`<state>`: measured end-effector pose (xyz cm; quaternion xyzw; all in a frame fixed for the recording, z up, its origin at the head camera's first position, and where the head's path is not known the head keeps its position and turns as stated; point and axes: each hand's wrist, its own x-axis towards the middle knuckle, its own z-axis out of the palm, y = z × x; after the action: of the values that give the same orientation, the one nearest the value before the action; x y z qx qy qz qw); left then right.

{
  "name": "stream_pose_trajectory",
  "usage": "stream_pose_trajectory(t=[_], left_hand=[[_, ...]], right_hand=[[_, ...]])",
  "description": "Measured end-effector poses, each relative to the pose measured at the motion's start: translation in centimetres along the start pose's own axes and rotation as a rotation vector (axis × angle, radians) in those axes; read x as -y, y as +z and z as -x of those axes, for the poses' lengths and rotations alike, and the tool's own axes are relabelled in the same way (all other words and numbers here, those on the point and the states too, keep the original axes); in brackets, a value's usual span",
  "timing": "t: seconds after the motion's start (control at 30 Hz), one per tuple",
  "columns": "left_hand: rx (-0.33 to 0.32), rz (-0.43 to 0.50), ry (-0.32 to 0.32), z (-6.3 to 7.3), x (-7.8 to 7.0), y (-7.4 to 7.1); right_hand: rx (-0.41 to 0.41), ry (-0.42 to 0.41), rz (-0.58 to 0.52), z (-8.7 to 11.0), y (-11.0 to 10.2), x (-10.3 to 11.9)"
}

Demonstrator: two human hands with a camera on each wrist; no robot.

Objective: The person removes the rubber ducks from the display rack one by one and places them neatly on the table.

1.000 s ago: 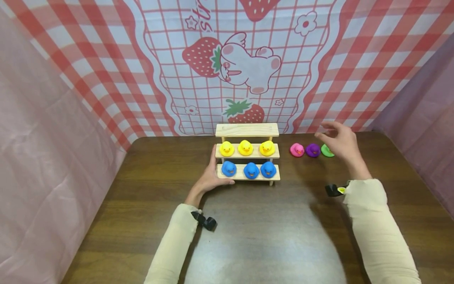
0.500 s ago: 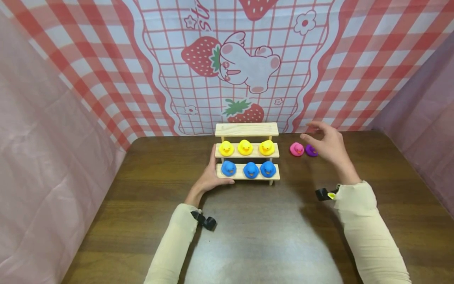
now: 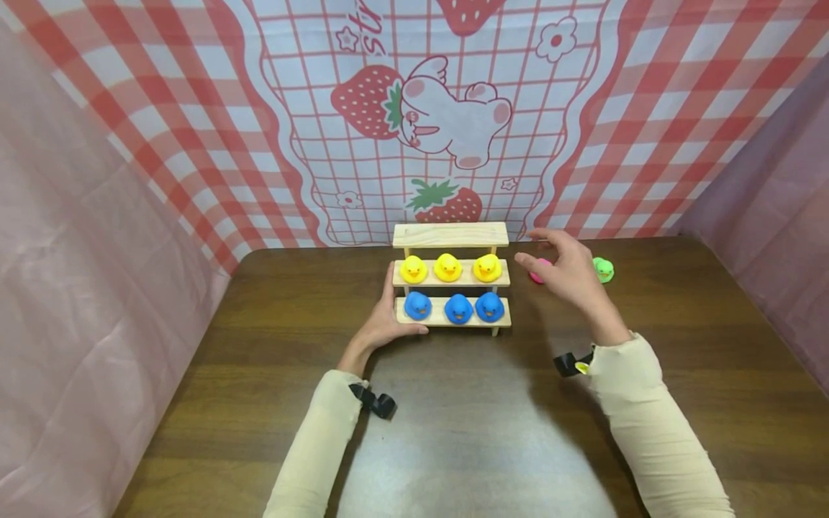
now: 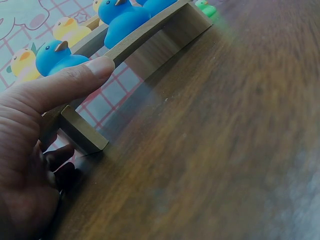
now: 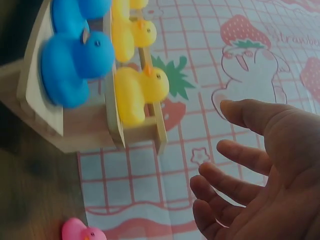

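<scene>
A small three-tier wooden display stand point(image 3: 451, 234) stands at the back middle of the table. My left hand point(image 3: 381, 325) holds its left end, the thumb point(image 4: 75, 82) along the bottom tier's front edge. That tier bears three blue rubber ducks point(image 3: 458, 309); three yellow rubber ducks point(image 3: 448, 268) sit on the middle tier, and the top board is bare. Right of the stand my right hand point(image 3: 570, 277) hovers, fingers loosely bent and apart, holding nothing in the right wrist view. It partly covers a pink rubber duck point(image 5: 80, 231). The purple duck is hidden in the head view.
A green rubber duck point(image 3: 604, 270) sits on the brown wooden table point(image 3: 479, 432), right of my right hand. Behind the stand hangs a red-and-white strawberry-print cloth point(image 3: 311, 129). Plain pinkish curtains point(image 3: 84, 302) border both sides.
My right hand has moved left from over the green duck towards the stand, uncovering the green duck and covering the purple one. The left hand and the ducks on the stand have stayed put.
</scene>
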<state>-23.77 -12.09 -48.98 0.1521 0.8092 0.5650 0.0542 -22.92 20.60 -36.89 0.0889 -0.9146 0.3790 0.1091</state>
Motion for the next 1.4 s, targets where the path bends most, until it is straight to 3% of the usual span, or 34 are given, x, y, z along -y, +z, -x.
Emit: stream_pose_trajectory(t=[0.47,1.4], left_hand=[[0.000,0.002,-0.010,0.0,0.0,0.1],[-0.007,0.024,0.005,-0.1,0.0,0.1]], right_hand=[[0.035,-0.068,-0.024,0.1,2.9,0.8],[0.068,-0.032,-0.031,-0.2,5.8,0.3]])
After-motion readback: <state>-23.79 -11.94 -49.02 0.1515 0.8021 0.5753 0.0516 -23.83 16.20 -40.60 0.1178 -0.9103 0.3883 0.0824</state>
